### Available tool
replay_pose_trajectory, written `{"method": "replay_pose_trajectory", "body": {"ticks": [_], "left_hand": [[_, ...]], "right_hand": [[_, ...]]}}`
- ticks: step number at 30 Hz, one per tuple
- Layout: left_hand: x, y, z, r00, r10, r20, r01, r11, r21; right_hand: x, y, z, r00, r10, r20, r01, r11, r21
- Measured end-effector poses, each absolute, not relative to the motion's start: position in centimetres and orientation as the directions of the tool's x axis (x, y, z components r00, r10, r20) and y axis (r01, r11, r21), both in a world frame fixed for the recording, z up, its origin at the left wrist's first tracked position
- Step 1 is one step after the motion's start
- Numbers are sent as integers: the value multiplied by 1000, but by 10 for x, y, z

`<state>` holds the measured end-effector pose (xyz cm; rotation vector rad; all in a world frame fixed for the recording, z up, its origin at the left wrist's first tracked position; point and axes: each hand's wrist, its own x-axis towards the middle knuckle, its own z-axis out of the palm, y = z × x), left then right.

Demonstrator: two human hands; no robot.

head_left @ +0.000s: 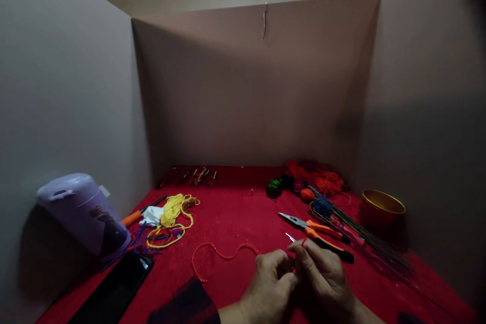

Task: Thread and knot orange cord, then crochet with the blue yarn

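Both my hands meet low in the middle over the red cloth. My left hand is closed in a pinch against my right hand, and an orange cord runs from between them in a loop to the left. The fingers of my right hand are curled and pinched on the same cord; a thin metal tip lies just beyond them. Orange-handled pliers lie just beyond my right hand.
A purple lidded container stands at the left beside a black flat object. Yellow cord, an orange-handled tool, tangled orange thread, thin wires and a gold bowl lie around. Plain walls enclose the table.
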<state>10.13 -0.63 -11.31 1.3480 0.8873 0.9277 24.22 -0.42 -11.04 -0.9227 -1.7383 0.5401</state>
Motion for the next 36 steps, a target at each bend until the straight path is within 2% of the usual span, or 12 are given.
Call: {"method": "replay_pose_trajectory", "body": {"ticks": [3, 6, 16, 22, 27, 36], "left_hand": [[101, -6, -110, 346, 933, 102, 130, -155, 979], [100, -7, -106, 346, 923, 165, 197, -244, 950], [102, -6, -106, 375, 909, 181, 227, -279, 933], [106, -7, -109, 283, 952, 114, 188, -172, 967], [108, -7, -111, 233, 964, 131, 249, -189, 950], [106, -1, -105, 332, 929, 164, 292, -267, 918]], "right_hand": [[243, -4, -112, -141, 747, 649, 352, 651, -673], [243, -4, -113, -167, 708, 687, 380, 689, -618], [243, -3, -108, -151, 639, 754, 403, 736, -543], [245, -3, -112, -146, 668, 729, 368, 721, -587], [245, -3, -112, -152, 708, 689, 358, 689, -630], [245, 3, -116, 12, 851, 524, 226, 508, -831]]}}
